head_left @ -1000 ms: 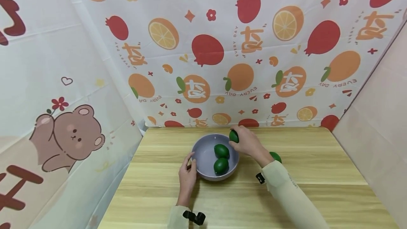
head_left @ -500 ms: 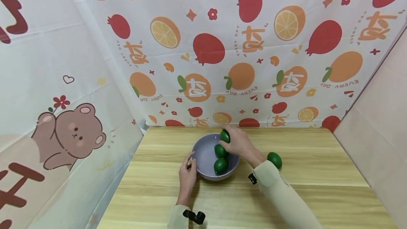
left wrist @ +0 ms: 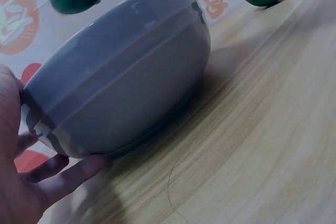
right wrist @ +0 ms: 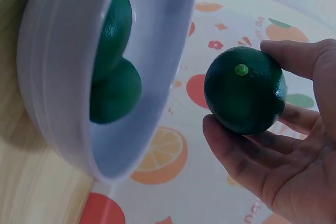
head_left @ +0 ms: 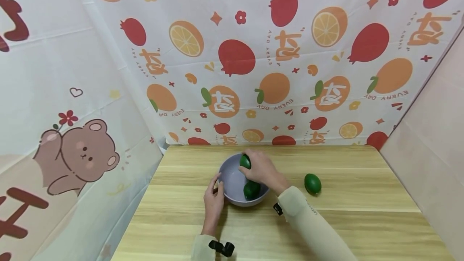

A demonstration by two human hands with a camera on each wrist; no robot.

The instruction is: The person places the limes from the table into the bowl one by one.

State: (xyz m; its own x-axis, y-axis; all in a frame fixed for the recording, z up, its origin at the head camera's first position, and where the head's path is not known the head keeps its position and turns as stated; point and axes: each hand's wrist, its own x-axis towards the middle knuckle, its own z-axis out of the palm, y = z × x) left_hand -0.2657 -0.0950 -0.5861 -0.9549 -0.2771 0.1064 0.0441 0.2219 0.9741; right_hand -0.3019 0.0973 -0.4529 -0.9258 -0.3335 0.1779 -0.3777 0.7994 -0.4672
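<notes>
Lime (right wrist: 245, 90), dark green and glossy, sits pinched in the right hand (head_left: 259, 168), thumb and fingers clamped on its sides, above the bowl (head_left: 232, 177) and clear of the rim. Two other limes (right wrist: 116, 94) lie inside, apparently touching each other, and a loose lime (head_left: 313, 184) rests on the bench (head_left: 174, 212) to the right of the bowl. The left hand (head_left: 214, 200) holds the bowl's near left side, its fingers bent against the wall, some low by the base. The held lime should be light, fairly firm and not fragile, though its smooth, rounded skin could slip or roll; gripping opposite sides of its widest part looks surest. The bowl seems stiff, perhaps ceramic, and might chip if knocked, so it is best steadied by its outer wall.
</notes>
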